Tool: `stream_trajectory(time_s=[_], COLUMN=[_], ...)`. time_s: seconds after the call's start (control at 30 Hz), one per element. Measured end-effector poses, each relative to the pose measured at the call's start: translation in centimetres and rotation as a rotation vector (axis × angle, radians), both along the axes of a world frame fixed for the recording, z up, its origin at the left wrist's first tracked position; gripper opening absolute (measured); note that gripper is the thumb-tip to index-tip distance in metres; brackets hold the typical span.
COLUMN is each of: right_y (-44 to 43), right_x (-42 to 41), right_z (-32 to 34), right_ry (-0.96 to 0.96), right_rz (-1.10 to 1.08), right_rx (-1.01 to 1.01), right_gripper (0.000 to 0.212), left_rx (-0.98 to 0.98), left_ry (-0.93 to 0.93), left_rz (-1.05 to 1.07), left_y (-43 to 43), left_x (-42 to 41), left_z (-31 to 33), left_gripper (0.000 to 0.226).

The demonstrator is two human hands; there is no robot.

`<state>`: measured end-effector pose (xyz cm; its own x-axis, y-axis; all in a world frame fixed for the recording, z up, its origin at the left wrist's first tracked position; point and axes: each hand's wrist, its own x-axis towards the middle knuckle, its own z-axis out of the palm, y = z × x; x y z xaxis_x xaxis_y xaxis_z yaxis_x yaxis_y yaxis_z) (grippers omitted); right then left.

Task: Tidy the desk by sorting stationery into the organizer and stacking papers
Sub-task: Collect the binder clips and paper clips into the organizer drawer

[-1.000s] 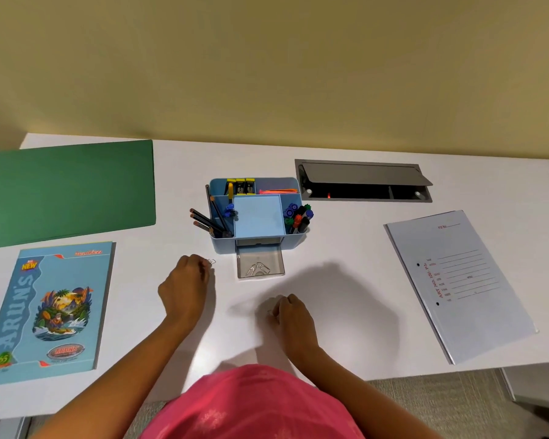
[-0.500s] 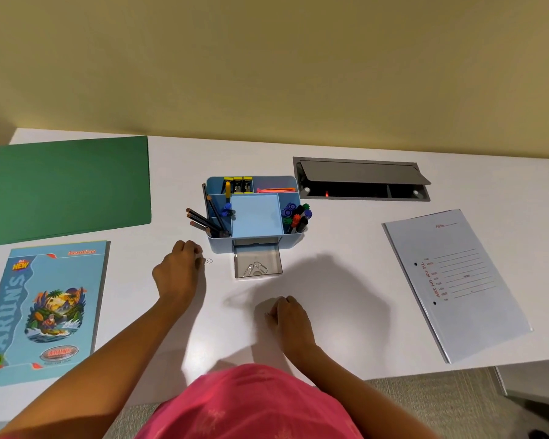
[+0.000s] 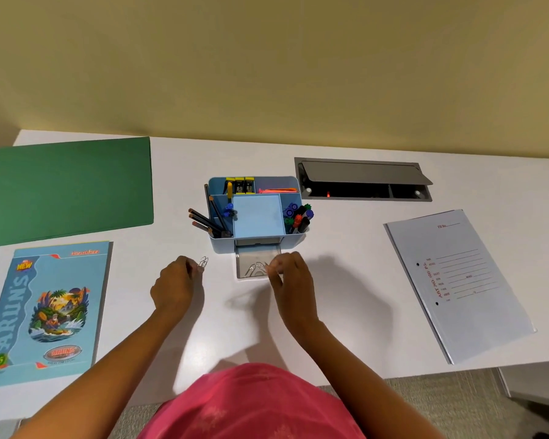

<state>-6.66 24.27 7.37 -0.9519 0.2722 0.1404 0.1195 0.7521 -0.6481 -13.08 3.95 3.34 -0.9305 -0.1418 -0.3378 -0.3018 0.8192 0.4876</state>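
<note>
With pens and pencils already standing in the blue organizer (image 3: pixel 256 217), the left hand (image 3: pixel 175 285) pinches paper clips (image 3: pixel 203 263) beside its open drawer (image 3: pixel 257 264), the right hand (image 3: pixel 290 274) pinching over it; notebook (image 3: pixel 45 308), green folder (image 3: pixel 67 185) and file (image 3: pixel 460 280) lie unstacked across the bench (image 3: pixel 346 280).

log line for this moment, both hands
left hand: pinching paper clip above desk | right hand: at open drawer, grasp unclear | papers: unstacked

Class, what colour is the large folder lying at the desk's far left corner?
Plain green folder, seen clearly in the head view.
</note>
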Motion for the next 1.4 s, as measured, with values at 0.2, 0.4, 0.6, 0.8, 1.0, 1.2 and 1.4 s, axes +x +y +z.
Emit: stream_trajectory(time_s=[0.2, 0.4, 0.6, 0.8, 1.0, 1.2, 1.4], right_y=[-0.5, -0.6, 0.1, 2.0, 2.5, 2.3, 2.1], right_x=[-2.8, -3.2, -1.4, 1.5, 3.0, 3.0, 2.8], right_z=[0.6, -0.5, -0.9, -1.7, -1.7, -1.9, -2.4], right_ry=[0.024, -0.011, 0.062, -0.091, -0.088, -0.1, -0.13], right_rz=[-0.007, 0.015, -0.002, -0.09, -0.172, -0.18, -0.247], right_rx=[-0.029, -0.007, 0.04, 0.0, -0.007, -0.013, -0.125], right_gripper=[0.01, 0.008, 0.012, 0.009, 0.009, 0.009, 0.021], left_rx=[0.409, 0.509, 0.525, 0.421, 0.288, 0.24, 0.313], left_ry=[-0.059, -0.072, -0.008, 0.016, 0.018, 0.013, -0.066], left_rz=[0.189, 0.228, 0.183, 0.174, 0.097, 0.149, 0.268], left_y=[0.0, 1.0, 2.3, 4.3, 6.6, 7.0, 5.7], left_x=[1.6, 2.5, 2.5, 1.3, 0.9, 1.4, 2.1], left_z=[1.0, 2.5, 4.0, 4.5, 4.6, 3.9, 2.8], left_gripper=[0.019, 0.018, 0.012, 0.009, 0.012, 0.009, 0.014])
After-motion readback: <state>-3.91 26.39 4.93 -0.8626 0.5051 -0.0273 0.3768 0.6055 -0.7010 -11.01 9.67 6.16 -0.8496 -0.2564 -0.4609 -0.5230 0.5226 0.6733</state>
